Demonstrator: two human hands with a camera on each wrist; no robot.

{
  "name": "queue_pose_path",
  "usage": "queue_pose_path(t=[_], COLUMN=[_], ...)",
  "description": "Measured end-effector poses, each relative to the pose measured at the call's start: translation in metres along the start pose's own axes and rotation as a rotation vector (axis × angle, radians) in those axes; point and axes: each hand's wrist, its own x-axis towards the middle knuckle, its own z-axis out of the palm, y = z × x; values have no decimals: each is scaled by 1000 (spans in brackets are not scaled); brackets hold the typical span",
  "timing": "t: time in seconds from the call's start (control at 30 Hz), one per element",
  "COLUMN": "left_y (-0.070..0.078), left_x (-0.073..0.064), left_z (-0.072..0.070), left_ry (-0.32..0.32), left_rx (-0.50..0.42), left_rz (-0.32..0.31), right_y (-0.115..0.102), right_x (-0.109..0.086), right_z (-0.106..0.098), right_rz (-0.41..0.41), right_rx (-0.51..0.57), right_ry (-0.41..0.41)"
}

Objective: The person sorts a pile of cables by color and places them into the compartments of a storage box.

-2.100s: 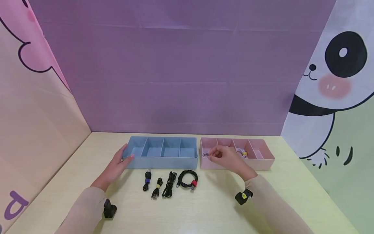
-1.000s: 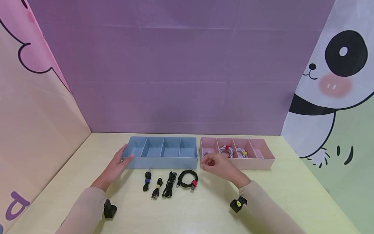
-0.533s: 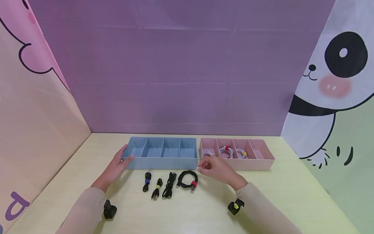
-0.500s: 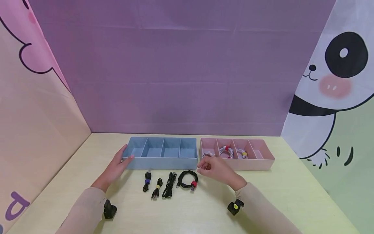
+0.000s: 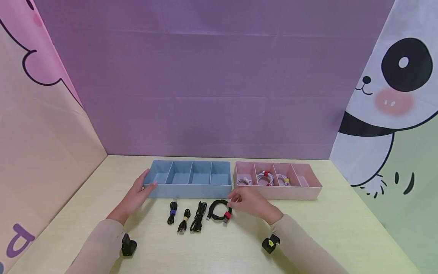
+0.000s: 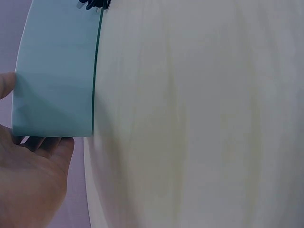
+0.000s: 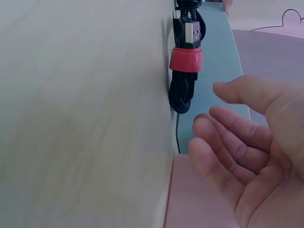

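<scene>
My left hand holds the left end of a blue compartment box, its thumb at the front rim and its fingers against the end wall. In the left wrist view, the box's blue wall shows between thumb and fingers. My right hand, fingers loosely bent and holding nothing, is beside a coiled black USB cable with a red tie. The right wrist view shows the cable's red tie just beyond my parted thumb and fingers. To its left lie other bundled black cables: one purple-tied, one yellow-tied, one plain.
A pink compartment box stands right of the blue one. White coiled cables lie in three of its compartments: the left one, a red-tied one and a yellow-tied one. A purple backdrop rises behind the table.
My right hand has moved from the pink box's left compartment, down and left to the red-tied black cable. A white cable now shows in that compartment. My left hand stays put.
</scene>
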Motion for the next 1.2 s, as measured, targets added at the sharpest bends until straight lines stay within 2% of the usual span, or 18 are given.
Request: queue_pose_path(t=[0.2, 0.63, 0.87, 1.0, 1.2], left_y=[0, 0, 2, 1, 1], left_x=[-1, -1, 0, 1, 0], left_z=[0, 0, 1, 0, 1], left_ry=[-5, -2, 4, 5, 2], left_rx=[-1, 6, 10, 16, 18], left_rz=[-2, -2, -7, -4, -3], right_y=[1, -3, -6, -4, -1], right_x=[4, 7, 9, 9, 7], right_z=[7, 12, 11, 13, 15], right_rz=[-26, 14, 76, 69, 73], right_rx=[-38, -43, -73, -87, -49], right_ry=[7, -12, -28, -27, -20])
